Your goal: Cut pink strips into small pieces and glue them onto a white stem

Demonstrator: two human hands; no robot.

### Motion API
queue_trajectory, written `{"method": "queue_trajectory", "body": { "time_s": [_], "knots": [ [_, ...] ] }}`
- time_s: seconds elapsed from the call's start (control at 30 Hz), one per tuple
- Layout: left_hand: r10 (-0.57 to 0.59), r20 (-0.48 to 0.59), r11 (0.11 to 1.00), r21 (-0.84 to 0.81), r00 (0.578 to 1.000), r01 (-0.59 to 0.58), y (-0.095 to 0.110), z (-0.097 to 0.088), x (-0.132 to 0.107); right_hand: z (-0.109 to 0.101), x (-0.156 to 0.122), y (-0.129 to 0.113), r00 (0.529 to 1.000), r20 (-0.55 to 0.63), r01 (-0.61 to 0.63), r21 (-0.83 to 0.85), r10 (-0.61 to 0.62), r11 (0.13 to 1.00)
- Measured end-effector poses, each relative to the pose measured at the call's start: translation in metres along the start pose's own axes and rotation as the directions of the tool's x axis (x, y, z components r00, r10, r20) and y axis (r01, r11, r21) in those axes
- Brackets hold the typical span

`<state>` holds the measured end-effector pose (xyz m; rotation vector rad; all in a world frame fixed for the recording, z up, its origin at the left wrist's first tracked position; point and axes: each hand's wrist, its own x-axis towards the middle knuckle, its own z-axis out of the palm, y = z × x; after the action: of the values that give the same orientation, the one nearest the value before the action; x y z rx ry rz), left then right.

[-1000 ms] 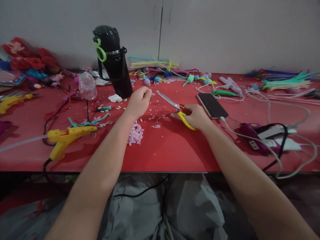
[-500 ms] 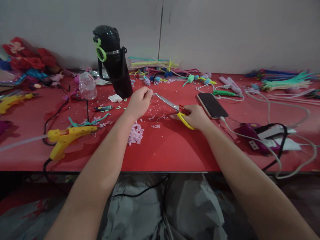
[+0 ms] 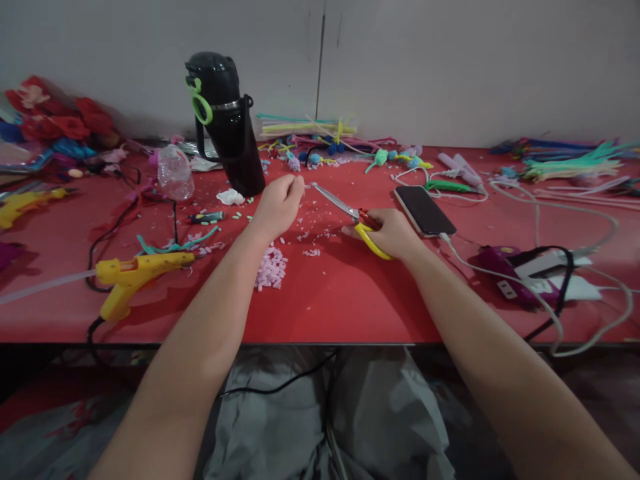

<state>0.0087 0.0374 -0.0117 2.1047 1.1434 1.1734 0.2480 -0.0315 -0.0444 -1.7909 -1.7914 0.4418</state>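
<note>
My left hand (image 3: pixel 281 203) is closed in a pinch above the red table. From its fingertips pokes the short end of a thin lilac pipe cleaner (image 3: pixel 307 186); the rest of it is hidden in the hand. My right hand (image 3: pixel 387 232) is wrapped round the yellow and red handles of a pair of scissors (image 3: pixel 336 201). The blades point left, their tips just beside the lilac end. Below my left wrist lies a pile of short lilac cut pieces (image 3: pixel 271 268), and smaller lilac crumbs (image 3: pixel 312 253) are scattered between the hands.
A black tumbler (image 3: pixel 227 127) stands behind my left hand. On the left lie a yellow glue gun (image 3: pixel 145 270) and a clear plastic bottle (image 3: pixel 175 173). Right of the scissors are a phone (image 3: pixel 425 210) on a white cable and a purple power strip (image 3: pixel 515 277). Pipe cleaners (image 3: pixel 305 127) line the back.
The scissor tips have shifted slightly right, away from my left fingertips, and the lilac end now shows between them. Both hands have otherwise hardly moved.
</note>
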Motion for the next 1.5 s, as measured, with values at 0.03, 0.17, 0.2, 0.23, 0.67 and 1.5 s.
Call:
{"method": "queue_trajectory", "body": {
  "time_s": [0.03,0.17,0.2,0.23,0.67,1.5],
  "knots": [
    [0.006,-0.005,1.000,0.003,1.000,-0.006,-0.0008,0.0002,0.0003,-0.0003,-0.0002,-0.0002,1.000,0.001,0.002,0.005,-0.002,1.000],
    [0.021,-0.019,1.000,0.004,1.000,-0.021,-0.0018,0.0006,0.0004,-0.0011,-0.0015,-0.0019,1.000,0.001,0.010,0.011,-0.010,1.000],
    [0.018,-0.017,1.000,0.004,1.000,-0.018,-0.0016,0.0006,0.0003,-0.0011,-0.0017,-0.0023,1.000,0.000,0.009,0.010,-0.009,1.000],
    [0.014,-0.013,1.000,0.005,1.000,-0.014,-0.0013,0.0006,0.0001,-0.0010,-0.0018,-0.0025,1.000,0.002,0.009,0.010,-0.009,1.000],
    [0.003,0.015,0.999,0.034,1.000,-0.003,0.0034,-0.0009,-0.0009,-0.0017,-0.0018,-0.0015,1.000,0.012,0.022,-0.007,-0.022,1.000],
    [0.002,0.019,1.000,0.005,1.000,-0.002,0.0012,-0.0005,-0.0008,-0.0004,-0.0001,0.0007,1.000,-0.014,0.008,-0.018,-0.008,1.000]
  ]
}}
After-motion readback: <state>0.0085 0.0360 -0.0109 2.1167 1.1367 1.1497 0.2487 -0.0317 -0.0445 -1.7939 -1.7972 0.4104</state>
